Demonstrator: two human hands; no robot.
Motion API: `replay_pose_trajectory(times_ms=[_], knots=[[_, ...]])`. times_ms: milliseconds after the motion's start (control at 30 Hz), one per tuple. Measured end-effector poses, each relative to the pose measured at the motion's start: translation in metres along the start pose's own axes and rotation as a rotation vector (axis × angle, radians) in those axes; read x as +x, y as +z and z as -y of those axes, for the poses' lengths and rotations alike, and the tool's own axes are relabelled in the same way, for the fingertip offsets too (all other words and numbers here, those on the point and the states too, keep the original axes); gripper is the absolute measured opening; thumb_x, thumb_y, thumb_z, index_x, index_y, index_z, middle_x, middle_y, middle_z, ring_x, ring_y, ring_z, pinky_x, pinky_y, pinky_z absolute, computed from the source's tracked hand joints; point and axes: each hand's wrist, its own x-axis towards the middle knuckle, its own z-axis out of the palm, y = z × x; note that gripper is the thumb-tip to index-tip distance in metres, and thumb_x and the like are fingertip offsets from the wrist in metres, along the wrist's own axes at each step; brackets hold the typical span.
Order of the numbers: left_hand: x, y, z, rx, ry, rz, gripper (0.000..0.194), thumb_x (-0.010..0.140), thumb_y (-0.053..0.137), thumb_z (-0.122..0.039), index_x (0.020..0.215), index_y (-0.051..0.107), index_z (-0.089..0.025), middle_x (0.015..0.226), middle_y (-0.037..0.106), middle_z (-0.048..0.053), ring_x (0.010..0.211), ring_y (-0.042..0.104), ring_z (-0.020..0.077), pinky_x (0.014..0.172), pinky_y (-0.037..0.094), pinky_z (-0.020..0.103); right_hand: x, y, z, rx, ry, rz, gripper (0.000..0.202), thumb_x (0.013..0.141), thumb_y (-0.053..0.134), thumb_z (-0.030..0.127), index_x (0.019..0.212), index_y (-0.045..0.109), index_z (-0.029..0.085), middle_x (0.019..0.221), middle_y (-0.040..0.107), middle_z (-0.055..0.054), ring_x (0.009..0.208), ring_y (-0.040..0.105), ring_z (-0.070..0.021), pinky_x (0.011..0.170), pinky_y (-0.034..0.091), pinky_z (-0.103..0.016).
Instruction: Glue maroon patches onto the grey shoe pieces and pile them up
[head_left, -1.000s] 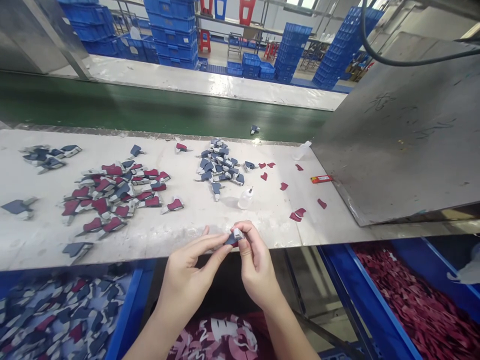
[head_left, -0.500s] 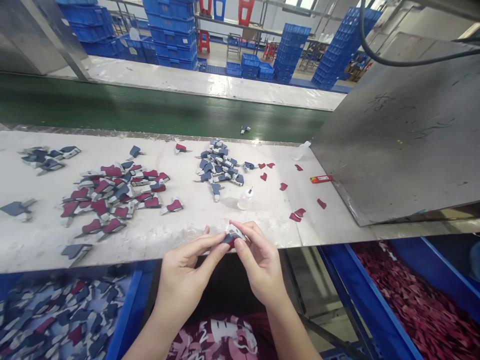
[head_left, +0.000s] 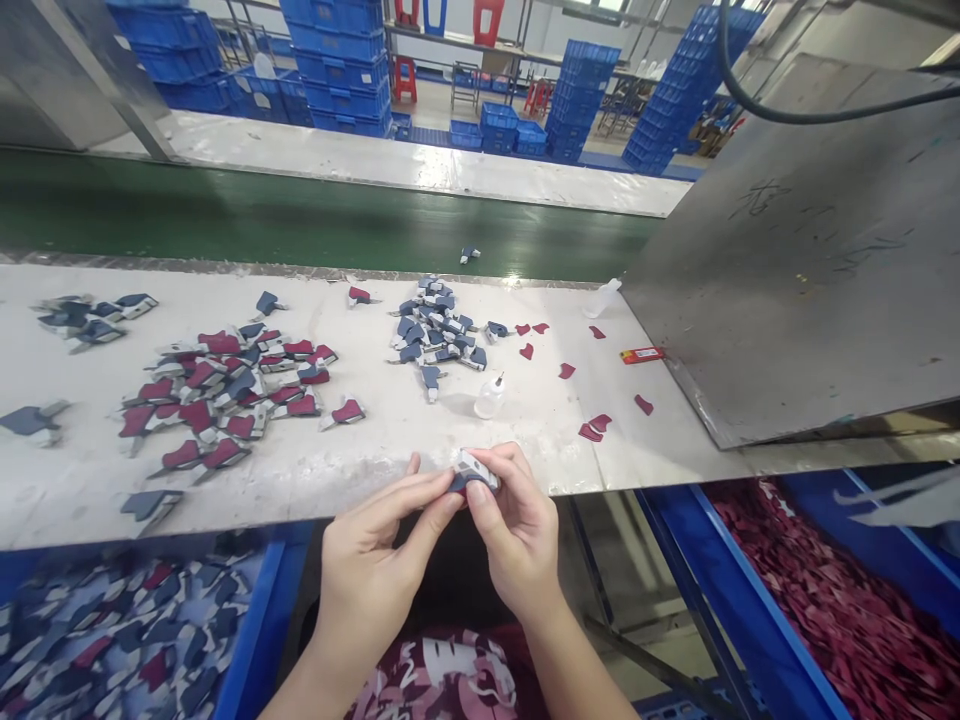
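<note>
Between my two hands, just above the table's front edge, is a small grey, blue and dark-red plastic part (head_left: 471, 470). My left hand (head_left: 382, 540) pinches its left side between thumb and fingers. My right hand (head_left: 519, 530) grips the right side, thumb in front and fingers curled behind. The fingertips hide much of the part. Beyond my hands a small clear bottle with a thin tip (head_left: 490, 398) stands on the table. Several loose dark-red pieces (head_left: 567, 371) lie to its right, and a pile of blue-and-grey parts (head_left: 439, 330) lies behind it.
A pile of red-and-grey parts (head_left: 217, 390) covers the left of the white table (head_left: 315, 490). A green conveyor belt (head_left: 300, 215) runs behind. A metal panel (head_left: 810, 250) stands at right. Blue bins hold similar parts (head_left: 127, 630) at lower left and dark-red pieces (head_left: 832, 590) at lower right.
The held part has turned slightly in my fingers, showing more of its grey side. On the green belt, a blue-and-grey part has moved left. A pale, blurred shape has appeared over the right bin.
</note>
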Motion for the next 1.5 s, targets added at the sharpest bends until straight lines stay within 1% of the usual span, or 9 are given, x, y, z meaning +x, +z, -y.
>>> replay_pose_trajectory(times_ms=[267, 467, 833, 967, 1033, 1133, 1200, 1333, 1500], knots=[[-0.002, 0.002, 0.008, 0.040, 0.003, -0.013, 0.023, 0.077, 0.075, -0.017, 0.095, 0.080, -0.031, 0.098, 0.079, -0.004, 0.097, 0.075, 0.0217, 0.102, 0.055, 0.035, 0.003, 0.002, -0.002, 0.010, 0.040, -0.028, 0.019, 0.096, 0.055, 0.024, 0.109, 0.067, 0.030, 0.095, 0.052, 0.000, 0.087, 0.055, -0.0125, 0.075, 0.048, -0.024], [-0.001, -0.003, 0.016, 0.044, -0.076, -0.028, 0.019, 0.078, 0.076, -0.024, 0.096, 0.080, -0.031, 0.100, 0.079, -0.002, 0.106, 0.072, 0.0245, 0.097, 0.058, 0.032, 0.007, -0.003, -0.008, -0.038, 0.057, 0.105, 0.041, 0.088, 0.071, 0.025, 0.127, 0.064, 0.035, 0.106, 0.057, -0.003, 0.098, 0.058, -0.0166, 0.086, 0.050, -0.029], [-0.004, -0.006, 0.024, 0.051, -0.063, 0.054, 0.025, 0.081, 0.073, -0.022, 0.104, 0.078, -0.031, 0.108, 0.077, -0.002, 0.108, 0.071, 0.0221, 0.105, 0.052, 0.036, 0.008, 0.005, -0.009, 0.051, 0.139, -0.034, 0.015, 0.087, 0.071, 0.026, 0.102, 0.073, 0.027, 0.088, 0.060, -0.001, 0.083, 0.059, -0.0140, 0.074, 0.051, -0.026], [-0.002, -0.008, 0.027, 0.093, -0.123, 0.056, 0.023, 0.082, 0.072, -0.029, 0.104, 0.078, -0.028, 0.109, 0.077, 0.001, 0.112, 0.069, 0.0256, 0.107, 0.051, 0.041, 0.008, 0.007, -0.014, 0.192, 0.280, -0.029, 0.023, 0.084, 0.073, 0.036, 0.106, 0.073, 0.028, 0.092, 0.061, -0.002, 0.085, 0.062, -0.0164, 0.071, 0.057, -0.028], [0.001, -0.009, 0.026, 0.093, -0.178, 0.060, 0.024, 0.081, 0.073, -0.032, 0.104, 0.078, -0.026, 0.103, 0.079, 0.002, 0.108, 0.071, 0.0266, 0.107, 0.051, 0.043, 0.010, 0.003, -0.014, 0.153, 0.318, 0.015, 0.029, 0.090, 0.064, 0.045, 0.112, 0.073, 0.028, 0.095, 0.063, -0.003, 0.089, 0.063, -0.0178, 0.078, 0.057, -0.031], [0.005, -0.009, 0.024, 0.034, -0.279, 0.100, 0.028, 0.081, 0.073, -0.034, 0.106, 0.077, -0.022, 0.084, 0.080, 0.003, 0.085, 0.077, 0.0245, 0.107, 0.050, 0.046, 0.013, -0.004, -0.012, 0.026, 0.330, 0.088, 0.045, 0.100, 0.041, 0.053, 0.120, 0.071, 0.027, 0.093, 0.065, -0.005, 0.088, 0.063, -0.0171, 0.088, 0.054, -0.034], [0.007, -0.009, 0.023, -0.017, -0.333, 0.114, 0.031, 0.080, 0.074, -0.036, 0.106, 0.077, -0.020, 0.079, 0.080, 0.003, 0.075, 0.077, 0.0234, 0.104, 0.053, 0.046, 0.014, -0.005, -0.012, -0.011, 0.343, 0.116, 0.045, 0.099, 0.043, 0.054, 0.122, 0.070, 0.026, 0.092, 0.064, -0.004, 0.085, 0.063, -0.0166, 0.084, 0.056, -0.033], [0.007, -0.007, 0.024, -0.068, -0.379, 0.092, 0.033, 0.080, 0.073, -0.038, 0.105, 0.077, -0.017, 0.094, 0.080, 0.007, 0.085, 0.077, 0.0269, 0.091, 0.061, 0.040, 0.014, 0.003, -0.017, -0.037, 0.361, 0.084, 0.040, 0.088, 0.065, 0.048, 0.121, 0.068, 0.025, 0.098, 0.064, -0.004, 0.084, 0.065, -0.0173, 0.075, 0.059, -0.030], [0.003, -0.005, 0.025, 0.000, -0.289, 0.083, 0.027, 0.083, 0.069, -0.033, 0.104, 0.078, -0.020, 0.105, 0.077, 0.006, 0.104, 0.072, 0.0283, 0.107, 0.049, 0.044, 0.010, 0.016, -0.020, -0.108, 0.324, 0.010, 0.030, 0.092, 0.060, 0.039, 0.114, 0.064, 0.020, 0.102, 0.066, -0.007, 0.094, 0.066, -0.0202, 0.083, 0.059, -0.032]])
